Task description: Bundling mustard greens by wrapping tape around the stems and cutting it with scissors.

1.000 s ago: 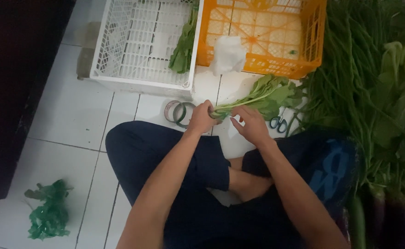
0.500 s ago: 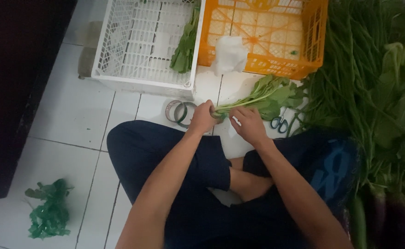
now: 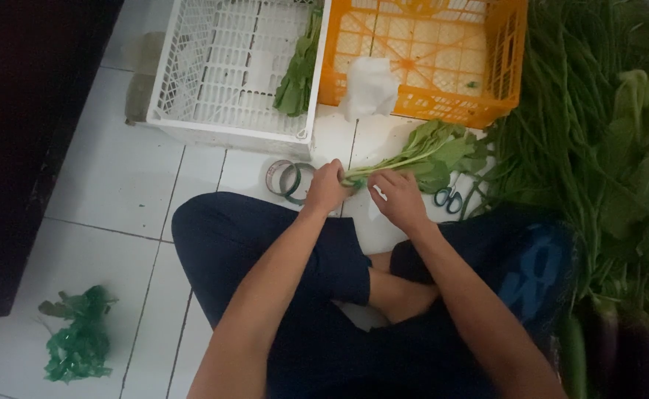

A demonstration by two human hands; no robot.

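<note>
I sit cross-legged on a white tiled floor. My left hand (image 3: 327,187) grips the stem end of a bunch of leafy greens (image 3: 432,151) that lies pointing right, leaves toward the vegetable pile. My right hand (image 3: 398,198) pinches the same stems just to the right of the left hand. Whether a tie or band is between the fingers is too small to tell. Two tape rolls (image 3: 289,179) lie on the floor beside my left hand.
A white crate (image 3: 228,125) holds a bundle of greens (image 3: 298,70). An orange crate (image 3: 420,103) stands to its right, with a white plastic bag (image 3: 369,87) at its front. Scissors (image 3: 449,196) lie by the vegetable pile (image 3: 598,125). Green scraps (image 3: 80,343) lie at lower left.
Both hands stay on the stems with only slight finger movement; the view has shifted a little.
</note>
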